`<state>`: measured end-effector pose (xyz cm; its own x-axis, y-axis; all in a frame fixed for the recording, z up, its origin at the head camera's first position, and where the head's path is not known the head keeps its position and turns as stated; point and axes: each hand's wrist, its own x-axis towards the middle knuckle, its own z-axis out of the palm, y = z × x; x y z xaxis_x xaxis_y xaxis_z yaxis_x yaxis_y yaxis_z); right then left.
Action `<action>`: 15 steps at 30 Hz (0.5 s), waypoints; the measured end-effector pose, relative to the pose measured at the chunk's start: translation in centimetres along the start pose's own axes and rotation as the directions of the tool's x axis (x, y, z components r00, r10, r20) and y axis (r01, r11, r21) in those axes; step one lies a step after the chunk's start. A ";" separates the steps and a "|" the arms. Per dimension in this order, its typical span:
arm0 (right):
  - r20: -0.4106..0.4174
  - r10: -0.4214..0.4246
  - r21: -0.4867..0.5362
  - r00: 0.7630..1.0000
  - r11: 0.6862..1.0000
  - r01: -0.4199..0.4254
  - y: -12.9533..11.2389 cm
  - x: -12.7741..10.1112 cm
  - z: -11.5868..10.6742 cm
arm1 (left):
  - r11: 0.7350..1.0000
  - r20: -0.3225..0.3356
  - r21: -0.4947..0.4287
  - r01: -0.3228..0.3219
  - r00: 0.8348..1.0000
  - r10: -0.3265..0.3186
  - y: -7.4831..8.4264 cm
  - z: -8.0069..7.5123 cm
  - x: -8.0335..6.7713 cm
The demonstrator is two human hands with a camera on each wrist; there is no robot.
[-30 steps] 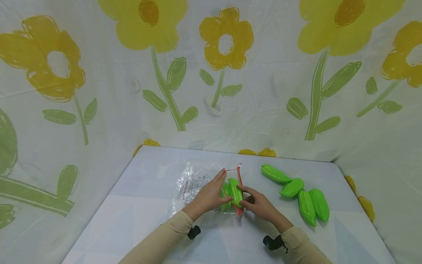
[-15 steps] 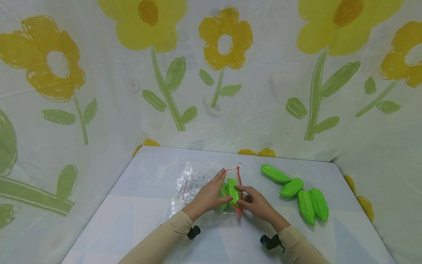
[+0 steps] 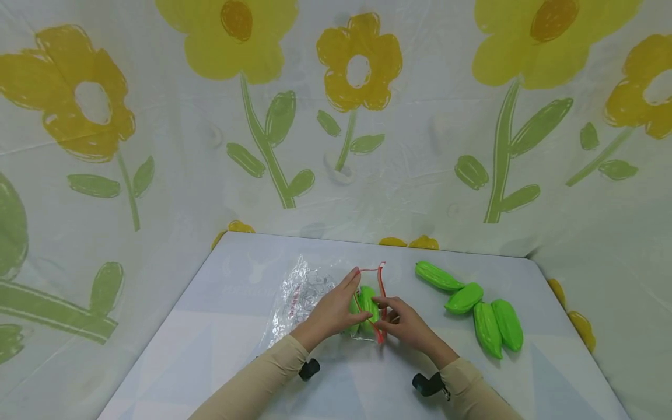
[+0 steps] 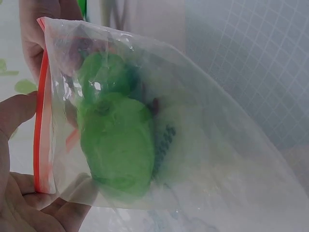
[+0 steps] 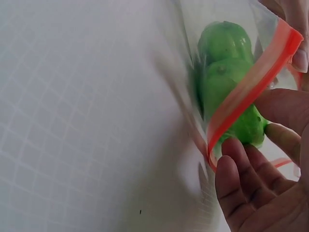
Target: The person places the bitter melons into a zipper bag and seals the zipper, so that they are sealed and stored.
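A clear zip bag (image 3: 310, 291) with a red zip strip (image 4: 41, 121) lies with its mouth spread to the right. My left hand (image 3: 329, 314) holds the lower edge of the mouth, thumb on the near side and fingers behind the plastic. Inside the mouth sit two glossy green ribbed vegetables (image 4: 118, 145), pressed together. My right hand (image 3: 412, 326) grips the nearer green vegetable (image 3: 370, 303) between thumb and fingers at the bag's mouth. In the right wrist view its fingertips (image 5: 231, 147) meet that vegetable's lower end.
To the right on the white table (image 3: 220, 361), several more green vegetables (image 3: 488, 329) lie in a loose group. Small black devices (image 3: 427, 385) are strapped at both wrists. A flower-printed curtain (image 3: 399, 175) hangs behind and beside the table.
The nearer vegetable has shifted slightly left, deeper into the bag. My right hand has moved left with it, while the left hand keeps its place on the bag.
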<state>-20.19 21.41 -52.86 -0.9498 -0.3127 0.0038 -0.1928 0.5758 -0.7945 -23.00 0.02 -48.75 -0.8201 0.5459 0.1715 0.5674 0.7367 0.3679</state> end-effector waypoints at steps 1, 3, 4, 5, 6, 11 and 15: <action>0.001 0.000 -0.002 1.000 1.000 0.000 0.0 0.0 0.0 | 1.000 0.000 -0.001 0.001 1.000 -0.001 0.0 0.0 0.0; 0.002 0.002 -0.005 1.000 1.000 -0.002 0.0 0.0 0.0 | 1.000 0.001 -0.001 0.005 1.000 -0.005 0.0 0.1 0.0; 0.002 0.003 -0.005 1.000 1.000 -0.003 0.0 0.0 0.0 | 1.000 0.002 0.001 0.007 1.000 -0.007 -0.1 0.1 0.0; 0.002 0.003 -0.004 1.000 1.000 -0.003 0.0 0.0 0.0 | 1.000 0.001 -0.001 0.007 1.000 -0.007 -0.1 0.1 0.0; 0.003 0.004 -0.006 1.000 1.000 -0.004 0.0 0.0 0.0 | 1.000 0.001 -0.001 0.008 1.000 -0.008 -0.1 0.1 0.0; -0.001 -0.002 -0.013 1.000 1.000 0.002 0.1 0.0 0.0 | 1.000 -0.002 -0.007 0.011 1.000 -0.011 0.0 -0.1 -0.1; -0.015 -0.008 -0.021 1.000 1.000 0.008 0.0 -0.2 0.0 | 1.000 -0.004 -0.007 0.011 1.000 -0.011 0.0 -0.1 -0.2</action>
<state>-20.02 21.50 -52.89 -0.9519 -0.3059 0.0196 -0.2055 0.5894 -0.7813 -22.91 -0.16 -48.68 -0.8268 0.5359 0.1709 0.5574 0.7402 0.3760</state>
